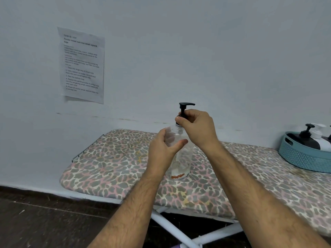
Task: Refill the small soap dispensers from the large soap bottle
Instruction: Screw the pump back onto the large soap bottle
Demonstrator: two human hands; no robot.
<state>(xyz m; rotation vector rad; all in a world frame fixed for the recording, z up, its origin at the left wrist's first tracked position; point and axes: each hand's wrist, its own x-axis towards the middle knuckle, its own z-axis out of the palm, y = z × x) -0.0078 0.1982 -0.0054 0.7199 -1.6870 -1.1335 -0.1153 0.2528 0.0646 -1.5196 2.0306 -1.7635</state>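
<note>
Leopard-print ironing board (116, 167) against pale wall (197, 51)

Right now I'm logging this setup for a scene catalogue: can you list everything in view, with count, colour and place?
Clear dispenser bottle: one, transparent with a black pump, upright on the board, nearly empty.
Ironing board: one, leopard-print cover, white legs, against the wall.
Basket: one, teal, at the board's right end.
Pump bottles in the basket: at least two, one dark, one white; more may be cut off.
Printed sheet: one, white, on the wall, upper left.
Left hand: holds the bottle's body.
Right hand: grips the pump collar at the neck.
</note>
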